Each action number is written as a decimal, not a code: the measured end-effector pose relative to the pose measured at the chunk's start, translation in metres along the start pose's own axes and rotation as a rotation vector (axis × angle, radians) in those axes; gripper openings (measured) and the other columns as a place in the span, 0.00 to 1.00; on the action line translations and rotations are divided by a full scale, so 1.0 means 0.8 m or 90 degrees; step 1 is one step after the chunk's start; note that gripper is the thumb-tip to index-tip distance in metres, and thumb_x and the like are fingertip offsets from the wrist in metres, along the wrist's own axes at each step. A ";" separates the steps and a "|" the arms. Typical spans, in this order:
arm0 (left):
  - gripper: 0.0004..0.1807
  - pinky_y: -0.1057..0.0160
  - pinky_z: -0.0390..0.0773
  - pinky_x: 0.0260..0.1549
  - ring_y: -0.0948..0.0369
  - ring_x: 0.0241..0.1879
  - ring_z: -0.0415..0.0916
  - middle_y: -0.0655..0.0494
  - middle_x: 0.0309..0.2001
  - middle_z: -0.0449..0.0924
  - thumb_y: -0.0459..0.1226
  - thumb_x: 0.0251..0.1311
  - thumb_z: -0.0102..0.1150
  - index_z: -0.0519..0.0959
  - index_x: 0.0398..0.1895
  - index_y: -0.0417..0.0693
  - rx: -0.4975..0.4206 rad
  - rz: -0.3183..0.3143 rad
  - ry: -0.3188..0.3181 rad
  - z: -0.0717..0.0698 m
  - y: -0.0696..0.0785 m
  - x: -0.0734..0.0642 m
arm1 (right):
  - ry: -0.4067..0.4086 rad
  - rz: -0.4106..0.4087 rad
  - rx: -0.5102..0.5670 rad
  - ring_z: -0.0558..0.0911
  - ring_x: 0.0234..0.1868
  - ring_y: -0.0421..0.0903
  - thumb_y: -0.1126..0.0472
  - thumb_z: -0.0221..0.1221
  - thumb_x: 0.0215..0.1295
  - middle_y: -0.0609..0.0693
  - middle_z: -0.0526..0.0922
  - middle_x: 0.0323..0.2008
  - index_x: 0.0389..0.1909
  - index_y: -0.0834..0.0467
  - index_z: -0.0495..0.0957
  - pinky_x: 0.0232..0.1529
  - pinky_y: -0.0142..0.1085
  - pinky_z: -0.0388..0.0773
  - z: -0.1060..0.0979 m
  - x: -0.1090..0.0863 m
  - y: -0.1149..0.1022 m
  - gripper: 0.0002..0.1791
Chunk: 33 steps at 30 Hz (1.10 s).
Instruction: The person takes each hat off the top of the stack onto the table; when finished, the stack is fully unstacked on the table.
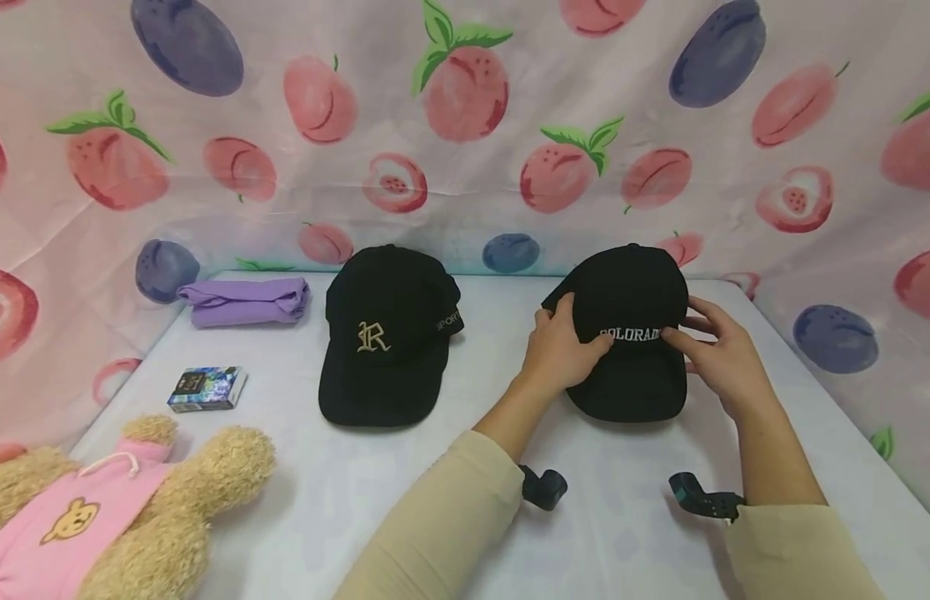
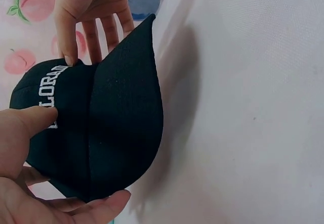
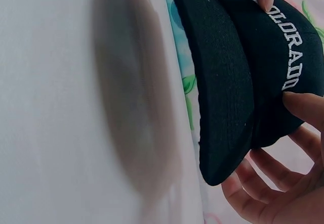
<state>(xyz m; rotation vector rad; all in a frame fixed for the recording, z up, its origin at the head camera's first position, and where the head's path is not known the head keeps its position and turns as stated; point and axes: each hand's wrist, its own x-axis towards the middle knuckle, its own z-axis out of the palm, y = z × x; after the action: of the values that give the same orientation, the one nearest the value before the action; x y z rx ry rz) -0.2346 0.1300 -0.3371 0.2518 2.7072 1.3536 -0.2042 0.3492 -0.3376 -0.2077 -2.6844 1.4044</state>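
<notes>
Two tan sleeves [image 1: 435, 525] are closest, at the bottom of the head view. A big fruit cloth [image 1: 465, 183] hangs behind the white table [image 1: 615, 533]. Only the head view shows the bear [image 1: 153, 546] in its pink top [image 1: 116, 508], front left, and the black R cap [image 1: 390, 375] near the middle. The COLORADO cap [image 1: 630, 292], also black, is on the right, held up off the table. The left hand [image 1: 558, 346] grips one side and the right hand [image 1: 723, 354] grips the other, with both thumbs [image 1: 598, 347] on the front. The wrist views best show space under the brim [image 2: 126, 97], above its shadow [image 3: 131, 92]. At back left is a purple cloth [image 1: 247, 302], with a small box [image 1: 207, 389] nearer. The last O [image 3: 289, 85] shows best in the right wrist view.
</notes>
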 end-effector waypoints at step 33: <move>0.43 0.52 0.72 0.69 0.50 0.70 0.69 0.44 0.75 0.63 0.43 0.65 0.64 0.58 0.82 0.56 -0.097 0.023 -0.055 0.040 -0.010 0.010 | 0.019 0.059 -0.016 0.69 0.70 0.71 0.47 0.55 0.77 0.71 0.61 0.76 0.83 0.54 0.49 0.43 0.29 0.78 -0.022 0.009 0.038 0.41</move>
<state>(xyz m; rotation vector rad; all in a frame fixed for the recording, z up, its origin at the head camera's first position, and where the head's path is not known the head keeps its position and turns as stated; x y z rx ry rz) -0.2382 0.1519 -0.3631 0.3383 2.5268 1.5128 -0.2067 0.3816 -0.3521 -0.3575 -2.7010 1.3811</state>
